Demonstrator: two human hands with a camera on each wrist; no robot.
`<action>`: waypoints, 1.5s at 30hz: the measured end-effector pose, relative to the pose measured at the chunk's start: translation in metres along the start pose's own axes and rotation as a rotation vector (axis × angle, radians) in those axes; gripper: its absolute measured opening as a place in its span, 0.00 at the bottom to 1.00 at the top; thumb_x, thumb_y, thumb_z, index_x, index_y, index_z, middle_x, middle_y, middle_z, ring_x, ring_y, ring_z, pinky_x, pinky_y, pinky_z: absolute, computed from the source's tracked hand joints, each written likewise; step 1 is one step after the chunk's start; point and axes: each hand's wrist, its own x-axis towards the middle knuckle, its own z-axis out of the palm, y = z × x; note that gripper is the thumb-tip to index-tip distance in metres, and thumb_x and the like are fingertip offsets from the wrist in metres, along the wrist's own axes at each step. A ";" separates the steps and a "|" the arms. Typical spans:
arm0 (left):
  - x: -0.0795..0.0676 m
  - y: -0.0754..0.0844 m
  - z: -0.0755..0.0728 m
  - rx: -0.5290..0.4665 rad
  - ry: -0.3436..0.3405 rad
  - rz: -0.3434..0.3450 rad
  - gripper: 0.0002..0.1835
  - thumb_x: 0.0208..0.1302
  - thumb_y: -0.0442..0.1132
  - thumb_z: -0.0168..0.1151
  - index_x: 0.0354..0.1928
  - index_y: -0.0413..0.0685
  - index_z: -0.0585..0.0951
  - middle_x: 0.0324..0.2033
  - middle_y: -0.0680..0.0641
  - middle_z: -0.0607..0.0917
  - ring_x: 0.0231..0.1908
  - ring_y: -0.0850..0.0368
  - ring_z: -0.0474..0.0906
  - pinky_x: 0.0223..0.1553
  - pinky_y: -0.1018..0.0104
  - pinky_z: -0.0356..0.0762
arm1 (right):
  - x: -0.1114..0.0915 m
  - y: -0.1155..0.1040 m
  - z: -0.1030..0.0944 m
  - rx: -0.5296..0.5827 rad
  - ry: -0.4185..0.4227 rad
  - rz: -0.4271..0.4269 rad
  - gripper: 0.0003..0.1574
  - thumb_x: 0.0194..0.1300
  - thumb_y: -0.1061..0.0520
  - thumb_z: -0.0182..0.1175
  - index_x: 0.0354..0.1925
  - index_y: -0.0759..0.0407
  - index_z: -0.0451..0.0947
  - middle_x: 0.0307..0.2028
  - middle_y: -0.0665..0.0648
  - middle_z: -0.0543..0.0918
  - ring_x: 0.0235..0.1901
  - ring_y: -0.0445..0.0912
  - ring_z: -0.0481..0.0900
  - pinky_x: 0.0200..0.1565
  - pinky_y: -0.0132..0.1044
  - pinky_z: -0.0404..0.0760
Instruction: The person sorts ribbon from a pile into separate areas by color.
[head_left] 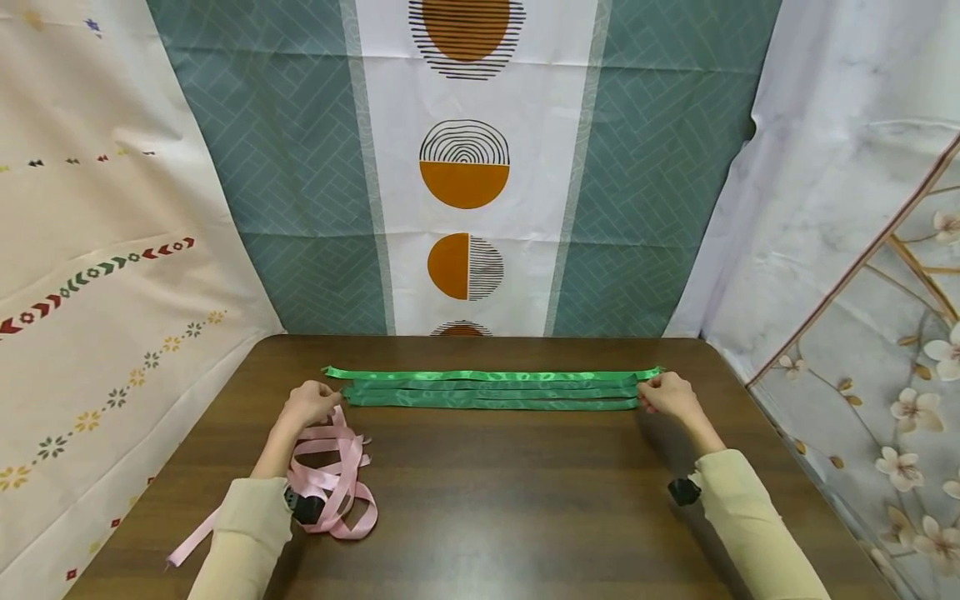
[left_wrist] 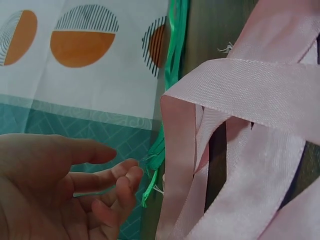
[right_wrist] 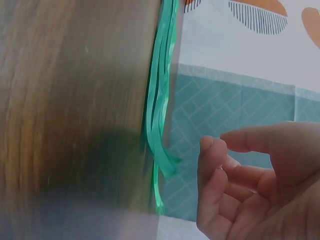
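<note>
Several darker green ribbons (head_left: 495,403) lie side by side, stretched left to right across the wooden table. Just behind them runs a brighter green ribbon (head_left: 450,376). My left hand (head_left: 311,403) is at their left ends; in the left wrist view its thumb and fingers are apart, holding nothing, close to the frayed ends. At the right ends is my right hand (head_left: 670,395). Its fingers (right_wrist: 212,155) are loosely bent, the thumb near the index finger, and a green ribbon end (right_wrist: 164,162) curves free beside them. A tangled pink ribbon (head_left: 348,475) lies beside and under my left forearm.
The brown table (head_left: 525,500) ends at a patterned curtain (head_left: 637,167) behind the ribbons. Cloths hang along the left and right sides. One pink ribbon tail (head_left: 191,542) reaches toward the table's front left.
</note>
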 end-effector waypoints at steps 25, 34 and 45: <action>-0.021 0.004 0.000 0.044 -0.160 0.142 0.17 0.69 0.42 0.52 0.37 0.33 0.83 0.36 0.36 0.82 0.28 0.56 0.75 0.31 0.67 0.70 | -0.001 -0.027 0.023 0.093 -0.015 -0.144 0.12 0.69 0.58 0.46 0.34 0.65 0.72 0.25 0.58 0.79 0.26 0.47 0.80 0.29 0.34 0.75; -0.031 0.011 0.004 0.083 -0.065 0.168 0.14 0.67 0.41 0.55 0.34 0.35 0.82 0.26 0.44 0.80 0.29 0.53 0.73 0.30 0.62 0.68 | -0.003 -0.037 0.032 0.113 0.032 -0.161 0.12 0.68 0.58 0.45 0.39 0.65 0.72 0.30 0.62 0.83 0.32 0.53 0.84 0.30 0.35 0.74; -0.042 0.021 0.008 0.046 0.069 0.138 0.15 0.66 0.40 0.54 0.37 0.35 0.84 0.31 0.39 0.84 0.34 0.46 0.79 0.32 0.55 0.73 | -0.010 -0.053 0.038 0.010 0.196 -0.333 0.08 0.69 0.61 0.50 0.40 0.64 0.73 0.33 0.61 0.81 0.27 0.46 0.72 0.33 0.39 0.69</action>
